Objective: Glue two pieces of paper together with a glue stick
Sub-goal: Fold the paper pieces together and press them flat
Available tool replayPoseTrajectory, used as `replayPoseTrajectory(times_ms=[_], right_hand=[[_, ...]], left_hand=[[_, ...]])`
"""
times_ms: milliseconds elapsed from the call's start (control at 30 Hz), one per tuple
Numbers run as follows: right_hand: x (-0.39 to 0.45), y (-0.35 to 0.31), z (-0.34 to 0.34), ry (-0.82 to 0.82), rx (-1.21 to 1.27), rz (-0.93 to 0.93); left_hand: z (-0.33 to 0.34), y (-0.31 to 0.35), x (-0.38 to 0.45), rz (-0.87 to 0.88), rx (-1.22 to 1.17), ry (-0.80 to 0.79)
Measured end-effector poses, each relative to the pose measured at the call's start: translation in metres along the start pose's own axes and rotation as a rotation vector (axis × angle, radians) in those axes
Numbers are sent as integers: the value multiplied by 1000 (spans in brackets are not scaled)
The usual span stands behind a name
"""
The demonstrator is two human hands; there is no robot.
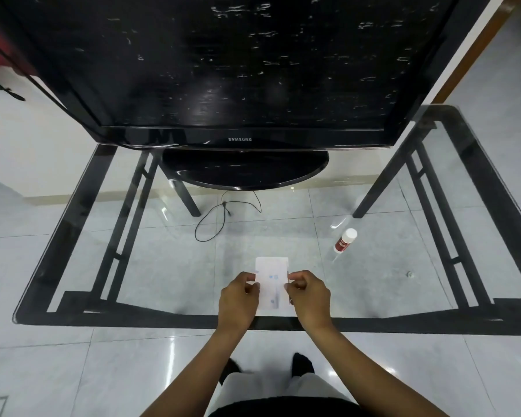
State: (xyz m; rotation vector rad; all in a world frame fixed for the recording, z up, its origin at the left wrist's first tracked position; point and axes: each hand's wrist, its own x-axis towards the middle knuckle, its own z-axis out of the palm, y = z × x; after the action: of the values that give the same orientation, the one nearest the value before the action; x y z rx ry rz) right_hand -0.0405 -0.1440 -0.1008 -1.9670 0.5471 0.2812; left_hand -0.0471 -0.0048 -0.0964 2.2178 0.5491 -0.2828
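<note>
A small white paper [272, 281] with faint blue marks is near the front edge of the glass table, held at both sides. My left hand [238, 299] pinches its left edge, and my right hand [309, 296] pinches its right edge. Whether it is one sheet or two stacked sheets cannot be told. A glue stick [345, 240] with a white cap and red label lies on its side on the glass, to the right of the paper and further back, apart from both hands.
A large black television [241, 70] on an oval stand [244, 171] fills the back of the glass table [163, 266]. The table's black frame [478, 206] runs round the edges. A thin black cable [223, 218] shows through the glass. A small scrap [409, 274] lies at the right.
</note>
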Motion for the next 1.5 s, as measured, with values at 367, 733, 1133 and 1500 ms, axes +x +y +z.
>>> replayPoseTrajectory(times_ms=[367, 733, 1133, 1500], right_hand=[[0, 1, 13, 122, -40, -60], [3, 3, 17, 142, -102, -68], [6, 4, 18, 123, -177, -37], [8, 3, 22, 116, -277, -56]], left_hand=[[-2, -3, 16, 109, 96, -25], [-2, -1, 19, 176, 227, -25], [3, -2, 21, 211, 372, -13], [4, 3, 21, 277, 508, 21]])
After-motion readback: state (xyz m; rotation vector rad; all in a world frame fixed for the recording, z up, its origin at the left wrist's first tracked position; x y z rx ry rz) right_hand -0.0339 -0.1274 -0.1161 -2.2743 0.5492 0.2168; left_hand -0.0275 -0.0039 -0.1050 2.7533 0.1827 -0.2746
